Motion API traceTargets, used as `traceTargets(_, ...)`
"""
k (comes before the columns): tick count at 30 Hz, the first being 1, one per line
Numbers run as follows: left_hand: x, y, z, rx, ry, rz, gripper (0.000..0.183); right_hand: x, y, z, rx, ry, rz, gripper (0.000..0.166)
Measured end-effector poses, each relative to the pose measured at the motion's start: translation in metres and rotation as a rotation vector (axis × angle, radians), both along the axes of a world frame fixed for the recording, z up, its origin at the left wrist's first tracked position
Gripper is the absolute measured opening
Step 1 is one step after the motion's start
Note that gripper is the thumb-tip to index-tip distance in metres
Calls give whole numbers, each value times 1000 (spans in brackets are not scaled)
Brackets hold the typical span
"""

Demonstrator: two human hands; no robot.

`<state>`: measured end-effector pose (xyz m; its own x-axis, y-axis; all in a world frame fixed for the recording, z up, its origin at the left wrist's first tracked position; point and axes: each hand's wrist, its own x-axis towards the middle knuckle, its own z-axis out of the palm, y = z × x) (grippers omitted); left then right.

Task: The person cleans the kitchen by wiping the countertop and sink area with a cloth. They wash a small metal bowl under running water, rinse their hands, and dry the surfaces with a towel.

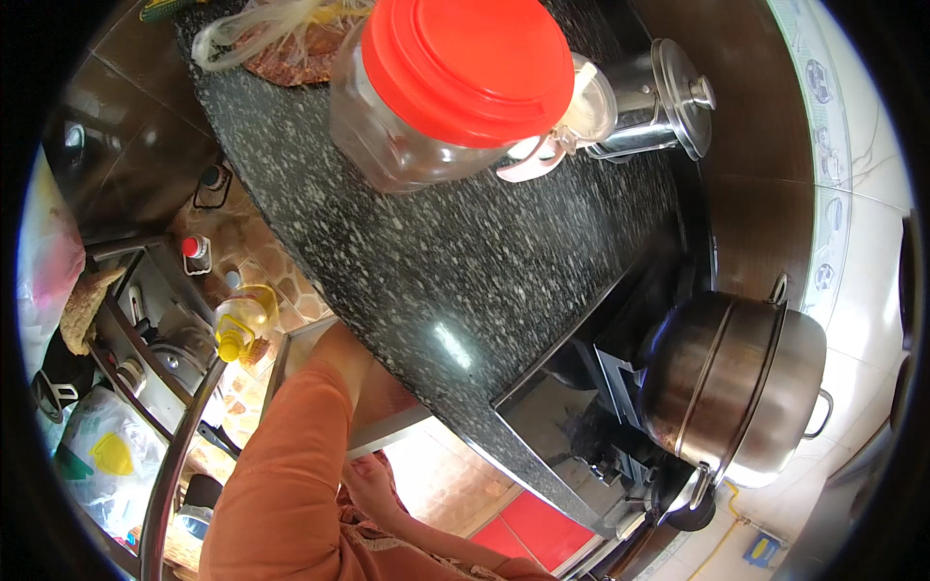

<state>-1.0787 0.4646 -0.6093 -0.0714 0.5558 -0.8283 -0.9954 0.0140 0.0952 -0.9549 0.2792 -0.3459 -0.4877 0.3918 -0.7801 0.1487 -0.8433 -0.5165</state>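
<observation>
My left arm, in an orange sleeve, reaches under the edge of the speckled black stone countertop (pixel 436 261); its hand is out of view. My right hand (pixel 370 483) is low beside that sleeve, below the metal-framed cabinet door (pixel 392 421), its fingers partly hidden. Whether it holds anything cannot be told. On the countertop stand a large clear plastic jar with a red lid (pixel 468 69), a plastic bag of reddish-brown food (pixel 290 54), a clear container with a pink handle (pixel 538 158) and a lidded metal canister (pixel 632 102).
A large steel pot (pixel 734 388) sits on a black gas stove (pixel 559 414) at right. On the tiled floor at left are a yellow-capped plastic bottle (pixel 243 319) and a red-capped bottle (pixel 196 250). A metal rack (pixel 171 450) with pans and plastic bags stands at far left.
</observation>
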Motion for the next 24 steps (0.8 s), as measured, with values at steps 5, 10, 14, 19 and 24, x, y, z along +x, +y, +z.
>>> traceTargets(5, -11, 1, -7, -34, 5, -5, 14, -7, 3, 3, -13, 50, -42, 21)
traceTargets(10, -31, -1, 2, -91, 38, -33, 14, -1, -2, -4, 25, -6, 75, 20)
traceTargets(14, -73, -8, 33, -205, 105, -92, 14, -14, 15, 10, 53, -136, 229, 21)
traceTargets(19, -133, -30, 116, -379, 257, -231, 14, -48, 21, 9, 89, -99, 16, 31)
traceTargets(24, -173, -84, 243, -310, 785, -159, 17, -86, 55, 27, -34, -86, 7, 39)
